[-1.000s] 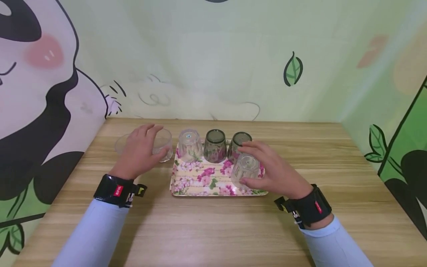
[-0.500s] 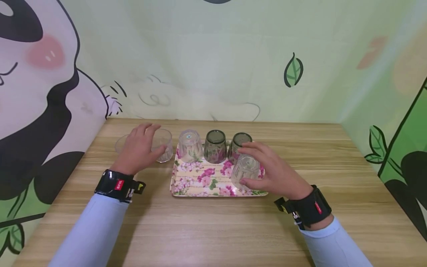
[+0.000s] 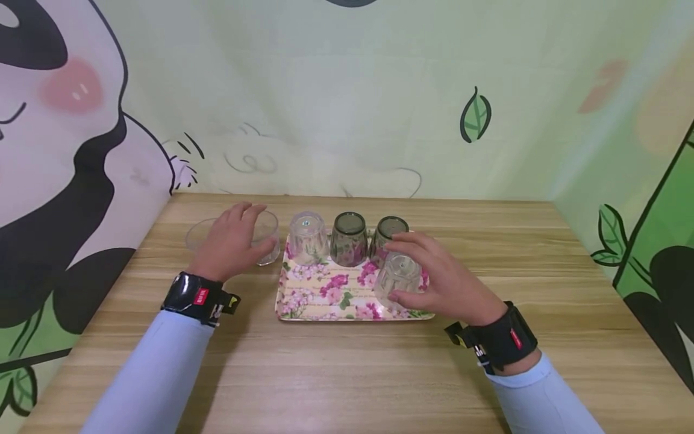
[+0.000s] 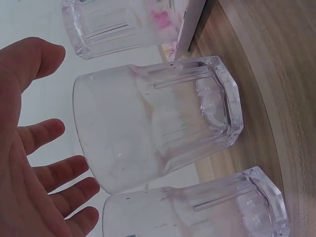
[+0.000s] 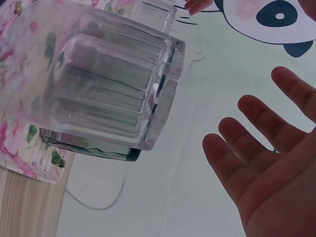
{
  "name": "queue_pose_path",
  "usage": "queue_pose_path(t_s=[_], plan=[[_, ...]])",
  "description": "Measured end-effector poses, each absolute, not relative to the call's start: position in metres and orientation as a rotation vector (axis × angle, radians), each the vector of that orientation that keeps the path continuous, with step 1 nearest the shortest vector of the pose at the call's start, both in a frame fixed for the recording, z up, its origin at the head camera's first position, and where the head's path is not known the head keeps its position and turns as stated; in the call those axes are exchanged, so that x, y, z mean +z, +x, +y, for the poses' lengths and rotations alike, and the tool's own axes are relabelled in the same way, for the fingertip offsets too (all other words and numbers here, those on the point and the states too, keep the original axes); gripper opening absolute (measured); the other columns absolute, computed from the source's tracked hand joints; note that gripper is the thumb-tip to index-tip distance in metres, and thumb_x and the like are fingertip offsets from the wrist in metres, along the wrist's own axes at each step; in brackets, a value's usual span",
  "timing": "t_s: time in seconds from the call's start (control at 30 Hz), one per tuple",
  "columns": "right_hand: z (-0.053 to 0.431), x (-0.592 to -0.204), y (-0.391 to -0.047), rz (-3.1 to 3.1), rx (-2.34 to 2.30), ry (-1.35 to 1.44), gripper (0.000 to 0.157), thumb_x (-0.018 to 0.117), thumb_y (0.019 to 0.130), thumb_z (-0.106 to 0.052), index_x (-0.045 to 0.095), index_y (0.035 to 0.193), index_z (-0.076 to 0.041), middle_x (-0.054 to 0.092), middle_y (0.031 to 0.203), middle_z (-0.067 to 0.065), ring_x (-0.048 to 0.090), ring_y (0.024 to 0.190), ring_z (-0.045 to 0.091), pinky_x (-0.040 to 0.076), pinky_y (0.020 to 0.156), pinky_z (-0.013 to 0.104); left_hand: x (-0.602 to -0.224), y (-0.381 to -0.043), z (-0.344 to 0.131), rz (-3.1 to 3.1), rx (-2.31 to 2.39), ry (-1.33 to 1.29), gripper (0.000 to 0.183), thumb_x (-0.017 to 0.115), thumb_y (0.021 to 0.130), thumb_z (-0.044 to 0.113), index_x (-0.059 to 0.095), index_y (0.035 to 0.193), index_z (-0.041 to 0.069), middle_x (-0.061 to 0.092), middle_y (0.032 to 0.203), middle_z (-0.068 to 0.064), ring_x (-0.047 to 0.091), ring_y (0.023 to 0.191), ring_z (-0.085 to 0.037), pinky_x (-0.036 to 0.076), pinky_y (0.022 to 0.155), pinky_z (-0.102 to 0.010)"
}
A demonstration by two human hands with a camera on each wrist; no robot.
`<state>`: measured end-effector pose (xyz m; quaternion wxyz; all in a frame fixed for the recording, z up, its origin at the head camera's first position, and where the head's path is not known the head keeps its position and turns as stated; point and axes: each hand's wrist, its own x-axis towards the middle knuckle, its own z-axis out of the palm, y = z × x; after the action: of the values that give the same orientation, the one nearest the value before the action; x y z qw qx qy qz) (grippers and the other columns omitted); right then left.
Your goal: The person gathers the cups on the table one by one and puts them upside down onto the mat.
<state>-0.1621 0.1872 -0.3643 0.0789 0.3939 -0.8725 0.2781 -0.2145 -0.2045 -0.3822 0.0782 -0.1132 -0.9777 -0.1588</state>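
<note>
While the nearest clear tumbler [image 3: 397, 278] is standing rim-down right of centre, presumably for stability, my right hand [image 3: 446, 282] and left hand [image 3: 230, 244] are hovering loosely spread, gripping nothing

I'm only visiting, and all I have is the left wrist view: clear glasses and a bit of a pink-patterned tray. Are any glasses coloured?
Observer: Yes, the head view shows two smoky-grey, ribbed glasses upside down on the rectangular cream tray with pink flowers.
Visitor: Where's the person's right grip?
Observer: The right grip is beside a clear, ribbed glass on the tray's right side; the right wrist view shows its fingers apart from the glass.
</note>
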Motion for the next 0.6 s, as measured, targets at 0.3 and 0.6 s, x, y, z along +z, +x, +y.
queue_pose_path(t_s=[0.3,0.6], plan=[[0.188,-0.365,-0.163,-2.622,0.815,1.169,0.073,0.082,0.081,-0.035,0.051,0.144,-0.015,0.050,0.149,0.014,0.047,0.137,0.030,0.053,0.108,0.059,-0.389,-0.224,-0.205,-2.956,-0.457,-0.344,0.073,0.060,0.093,0.043,0.037,0.152,0.006,0.036,0.156,-0.033,0.033,0.142,-0.053,0.034,0.118,-0.072],[0.188,-0.365,-0.162,-2.606,0.826,1.179,0.071,0.081,0.082,-0.033,0.051,0.144,-0.015,0.050,0.149,0.016,0.047,0.137,0.033,0.052,0.107,0.062,-0.391,-0.229,-0.204,-2.996,-0.414,-0.360,0.071,0.058,0.094,0.041,0.037,0.151,0.005,0.038,0.156,-0.033,0.034,0.142,-0.052,0.033,0.120,-0.068]])
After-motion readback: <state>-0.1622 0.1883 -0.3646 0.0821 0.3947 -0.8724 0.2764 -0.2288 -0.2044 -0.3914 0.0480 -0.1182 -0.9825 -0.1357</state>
